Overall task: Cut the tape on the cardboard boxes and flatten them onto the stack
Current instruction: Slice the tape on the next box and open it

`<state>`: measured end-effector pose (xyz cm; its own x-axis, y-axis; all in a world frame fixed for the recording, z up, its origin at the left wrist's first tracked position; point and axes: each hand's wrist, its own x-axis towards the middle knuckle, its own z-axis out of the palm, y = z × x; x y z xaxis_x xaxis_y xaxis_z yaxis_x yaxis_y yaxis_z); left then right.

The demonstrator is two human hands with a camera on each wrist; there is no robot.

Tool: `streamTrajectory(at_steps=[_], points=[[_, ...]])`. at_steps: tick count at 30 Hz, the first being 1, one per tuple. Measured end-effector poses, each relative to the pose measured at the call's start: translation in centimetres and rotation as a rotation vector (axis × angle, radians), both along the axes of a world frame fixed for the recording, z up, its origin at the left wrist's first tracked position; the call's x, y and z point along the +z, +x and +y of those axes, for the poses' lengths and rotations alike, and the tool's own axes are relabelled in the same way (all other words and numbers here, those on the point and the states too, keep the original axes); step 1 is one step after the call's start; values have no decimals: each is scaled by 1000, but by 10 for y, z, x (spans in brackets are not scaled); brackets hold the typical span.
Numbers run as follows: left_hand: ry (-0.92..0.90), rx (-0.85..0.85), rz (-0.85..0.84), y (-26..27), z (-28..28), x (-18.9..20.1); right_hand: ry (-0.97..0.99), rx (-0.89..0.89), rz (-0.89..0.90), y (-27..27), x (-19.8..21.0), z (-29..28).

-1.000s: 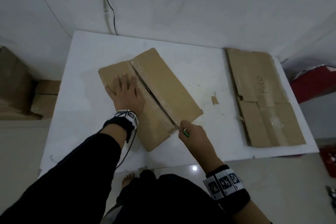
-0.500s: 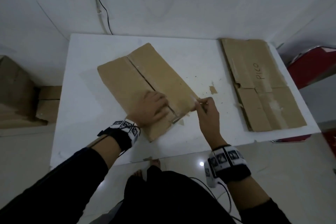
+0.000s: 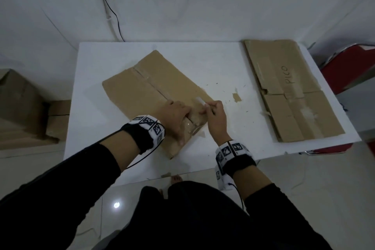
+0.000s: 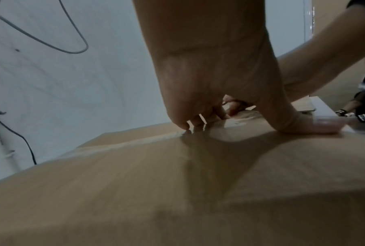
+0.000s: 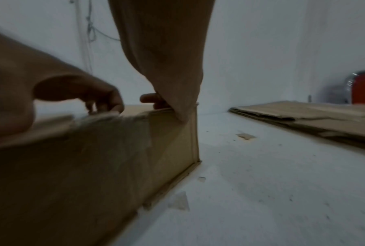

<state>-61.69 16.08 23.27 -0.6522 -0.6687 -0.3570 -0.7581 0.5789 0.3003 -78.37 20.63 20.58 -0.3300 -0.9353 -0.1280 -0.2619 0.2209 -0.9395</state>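
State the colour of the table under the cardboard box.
White. The flat white table under the brown cardboard box shows best in the head view.

Head view high, facing steeply down on white table (image 3: 223, 63), left wrist view very near, skimming cardboard box (image 4: 177, 191) top, right wrist view low beside it, box shared by all (flattened stack (image 5: 303, 113) by two).

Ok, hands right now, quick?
Left hand: fingertips curled at the cardboard box seam, thumb flat on top; grip cannot be told.
Right hand: pinches a pale strip, likely tape.
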Motion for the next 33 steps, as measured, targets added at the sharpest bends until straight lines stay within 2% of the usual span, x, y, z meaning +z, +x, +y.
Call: streamTrajectory(at_steps=[4, 9, 15, 20, 30, 33], points=[[36, 16, 64, 9, 9, -4, -15, -1, 55, -22, 7, 18], [27, 25, 102, 11, 14, -9, 85, 151, 97, -13, 0, 59], [20, 27, 126, 13, 19, -5, 93, 228, 71, -3, 1, 69], [-6, 41, 156, 14, 21, -7, 98, 193, 86, 3, -1, 61], [-11, 56, 189, 19, 25, -7, 175, 151, -87, 13, -2, 66], [-20, 90, 229, 18, 23, -5, 241, 227, -114, 17, -1, 73]])
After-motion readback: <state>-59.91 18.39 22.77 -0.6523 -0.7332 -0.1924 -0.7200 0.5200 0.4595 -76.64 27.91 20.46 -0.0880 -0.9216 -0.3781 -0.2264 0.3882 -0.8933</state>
